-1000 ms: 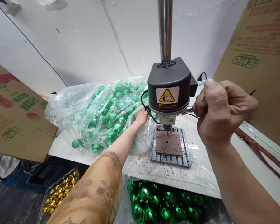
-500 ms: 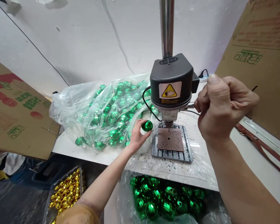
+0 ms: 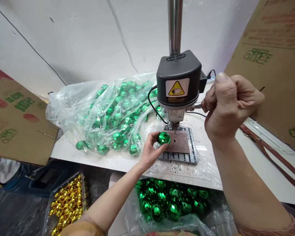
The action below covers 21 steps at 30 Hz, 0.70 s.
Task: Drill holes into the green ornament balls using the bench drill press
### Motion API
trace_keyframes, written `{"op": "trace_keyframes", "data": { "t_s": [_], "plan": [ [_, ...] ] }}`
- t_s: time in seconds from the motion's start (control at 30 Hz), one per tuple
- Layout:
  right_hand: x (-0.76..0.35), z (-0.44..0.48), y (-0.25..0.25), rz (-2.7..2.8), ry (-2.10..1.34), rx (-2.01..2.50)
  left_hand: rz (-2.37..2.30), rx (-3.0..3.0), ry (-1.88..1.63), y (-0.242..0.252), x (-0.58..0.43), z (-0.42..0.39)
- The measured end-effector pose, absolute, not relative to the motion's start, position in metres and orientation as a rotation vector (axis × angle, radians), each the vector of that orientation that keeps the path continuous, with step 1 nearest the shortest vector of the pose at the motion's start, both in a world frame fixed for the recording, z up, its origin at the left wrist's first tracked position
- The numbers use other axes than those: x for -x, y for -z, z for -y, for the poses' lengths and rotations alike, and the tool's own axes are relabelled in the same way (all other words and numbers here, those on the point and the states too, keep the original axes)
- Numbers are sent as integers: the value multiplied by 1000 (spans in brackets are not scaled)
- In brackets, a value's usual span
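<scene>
My left hand (image 3: 151, 150) pinches a shiny green faceted ball (image 3: 163, 138) between thumb and fingers. The ball is over the left part of the brown square pad (image 3: 180, 146) on the slotted metal base (image 3: 193, 154) of a small bench drill press (image 3: 178, 78). The drill's chuck (image 3: 175, 125) sits just above and to the right of the ball. My right hand (image 3: 226, 105) is closed in a fist round the drill press lever (image 3: 197, 106) at the machine's right side; the fingers hide most of the lever.
A clear plastic bag (image 3: 64, 101) of green balls lies left of the drill press. More green balls (image 3: 173, 211) fill a plastic-lined container below the table's front edge. Gold balls (image 3: 66, 203) fill a clear tray at lower left. Cardboard boxes (image 3: 19, 121) flank the table; a brown strap (image 3: 272, 154) lies right.
My left hand has brought the green ball rightward from beside the base to over the pad's left part. My right hand stays closed on the lever. The view has shifted slightly.
</scene>
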State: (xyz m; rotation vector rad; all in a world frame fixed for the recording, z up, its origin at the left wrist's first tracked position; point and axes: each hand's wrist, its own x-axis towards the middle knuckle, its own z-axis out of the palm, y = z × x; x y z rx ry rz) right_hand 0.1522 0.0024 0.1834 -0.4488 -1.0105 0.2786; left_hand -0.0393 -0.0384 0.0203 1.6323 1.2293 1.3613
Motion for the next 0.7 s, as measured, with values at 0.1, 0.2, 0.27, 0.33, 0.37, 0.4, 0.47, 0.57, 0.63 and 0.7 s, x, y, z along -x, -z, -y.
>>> {"op": "trace_keyframes", "data": {
  "t_s": [0.1, 0.2, 0.27, 0.33, 0.37, 0.4, 0.47, 0.57, 0.63, 0.7],
  "plan": [
    [-152, -2, -184, 1009, -263, 445, -1164, -1423, -1275, -10, 31, 28],
    [-152, -2, -183, 1026, -231, 488, -1122, -1343, -1254, -1, 28, 15],
    [-152, -2, -183, 1044, -208, 535, -1105, -1343, -1248, 3, 27, 9],
    [-152, -2, -183, 1062, -185, 564, -1091, -1366, -1234, 6, 25, 7],
    [-152, -2, -183, 1067, -180, 571, -1084, -1380, -1224, 6, 23, 6],
    [-152, -1, -184, 1068, -181, 572, -1080, -1394, -1214, 7, 22, 5],
    [-152, -1, -184, 1062, -196, 559, -1092, -1425, -1207, 8, 19, 3],
    [-152, 0, -185, 1065, -211, 550, -1140, -1497, -1212, 8, 16, -1],
    [-152, 0, -185, 1073, -209, 561, -1172, -1557, -1209, 7, 15, -2],
    [-152, 1, -184, 1079, -204, 582, -1197, -1615, -1192, 6, 13, 0]
  ]
}}
